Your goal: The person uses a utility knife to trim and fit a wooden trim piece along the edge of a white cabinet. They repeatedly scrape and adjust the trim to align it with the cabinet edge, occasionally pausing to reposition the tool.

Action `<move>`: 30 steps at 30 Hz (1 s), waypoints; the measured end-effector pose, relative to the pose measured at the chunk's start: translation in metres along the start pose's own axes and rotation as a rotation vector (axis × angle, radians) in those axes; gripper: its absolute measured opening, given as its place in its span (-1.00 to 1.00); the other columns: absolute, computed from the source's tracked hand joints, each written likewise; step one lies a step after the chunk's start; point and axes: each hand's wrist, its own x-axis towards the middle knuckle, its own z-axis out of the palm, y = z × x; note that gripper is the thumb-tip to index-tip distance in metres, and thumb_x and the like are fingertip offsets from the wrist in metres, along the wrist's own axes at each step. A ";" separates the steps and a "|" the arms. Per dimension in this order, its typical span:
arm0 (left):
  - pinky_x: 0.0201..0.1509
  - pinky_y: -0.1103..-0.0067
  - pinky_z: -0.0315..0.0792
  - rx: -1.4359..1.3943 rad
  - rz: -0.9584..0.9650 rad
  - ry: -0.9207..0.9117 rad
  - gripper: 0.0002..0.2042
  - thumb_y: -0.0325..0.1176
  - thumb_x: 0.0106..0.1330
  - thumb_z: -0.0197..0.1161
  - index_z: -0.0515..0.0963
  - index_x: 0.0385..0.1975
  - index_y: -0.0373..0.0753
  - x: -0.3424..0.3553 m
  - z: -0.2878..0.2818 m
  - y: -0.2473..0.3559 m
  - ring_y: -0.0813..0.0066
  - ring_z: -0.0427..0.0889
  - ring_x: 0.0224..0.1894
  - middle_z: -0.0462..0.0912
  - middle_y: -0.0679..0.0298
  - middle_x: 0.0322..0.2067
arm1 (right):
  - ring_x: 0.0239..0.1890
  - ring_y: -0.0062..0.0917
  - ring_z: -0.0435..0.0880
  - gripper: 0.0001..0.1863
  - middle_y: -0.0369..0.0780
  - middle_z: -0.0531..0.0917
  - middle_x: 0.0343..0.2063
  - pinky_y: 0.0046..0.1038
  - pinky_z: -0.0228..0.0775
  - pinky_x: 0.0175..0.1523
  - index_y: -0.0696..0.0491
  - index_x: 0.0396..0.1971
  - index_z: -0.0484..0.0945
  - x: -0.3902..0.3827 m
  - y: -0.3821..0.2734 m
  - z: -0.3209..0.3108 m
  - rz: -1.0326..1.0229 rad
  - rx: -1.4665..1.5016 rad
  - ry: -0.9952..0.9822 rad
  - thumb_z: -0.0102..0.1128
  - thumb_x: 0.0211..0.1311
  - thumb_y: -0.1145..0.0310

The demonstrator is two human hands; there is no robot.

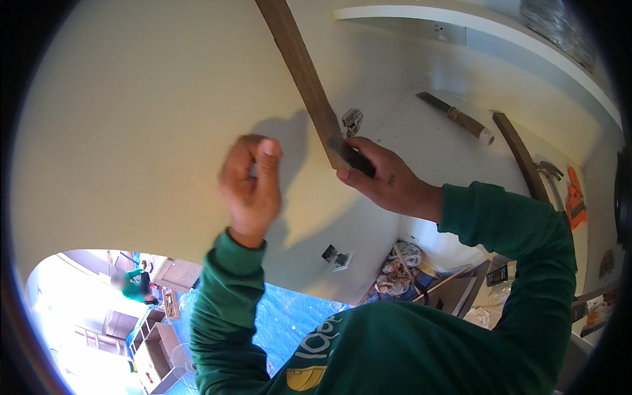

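A long brown wooden strip [304, 82] slants down the pale wall from the top of the view. At its lower end my right hand [388, 178] is closed around a dark, narrow piece [359, 160], whose kind I cannot make out. The thumb and fingertips of that hand touch the strip's end. Left of the strip and apart from it, my left hand [252, 181] is raised with curled fingers and an upright thumb. Nothing shows in it, though it is slightly blurred. A chisel [464, 122] with a wooden handle lies to the right on the pale surface.
A second wooden strip [523, 158], a claw hammer [552, 176] and an orange tool [575, 201] lie at the right. A wall box [339, 258] opens below my hands. Blue sheeting [289, 322] covers the floor, where a person [135, 286] works far off.
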 end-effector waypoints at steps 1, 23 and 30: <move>-0.19 0.61 0.41 -0.020 -0.069 -0.048 -0.77 -0.33 0.60 0.10 0.53 -0.30 -0.33 -0.011 0.008 -0.002 0.58 0.51 -0.32 0.61 0.28 -0.38 | -0.29 -0.30 0.65 -0.57 -0.05 0.65 -0.32 -0.27 0.49 -0.14 0.23 0.05 0.45 -0.001 0.002 0.001 -0.017 -0.022 0.023 0.21 0.46 0.17; -0.33 0.50 0.43 -0.309 -0.591 -0.266 -0.74 -0.32 0.49 0.15 0.59 -0.36 -0.40 -0.045 0.102 -0.038 0.56 0.49 -0.43 0.59 0.24 -0.55 | -0.35 -0.01 0.74 -0.63 0.03 0.70 -0.47 -0.11 0.59 -0.19 0.24 -0.21 0.55 -0.003 0.033 0.007 -0.012 -0.406 0.039 0.33 0.23 0.21; -0.35 0.51 0.39 -0.412 -0.685 -0.327 -0.70 -0.29 0.51 0.17 0.58 -0.41 -0.41 -0.041 0.097 -0.048 0.59 0.45 -0.43 0.56 0.28 -0.56 | -0.36 -0.08 0.76 -0.58 -0.02 0.72 -0.48 -0.13 0.63 -0.22 0.20 -0.15 0.56 -0.007 0.025 0.003 -0.050 -0.656 0.021 0.35 0.24 0.13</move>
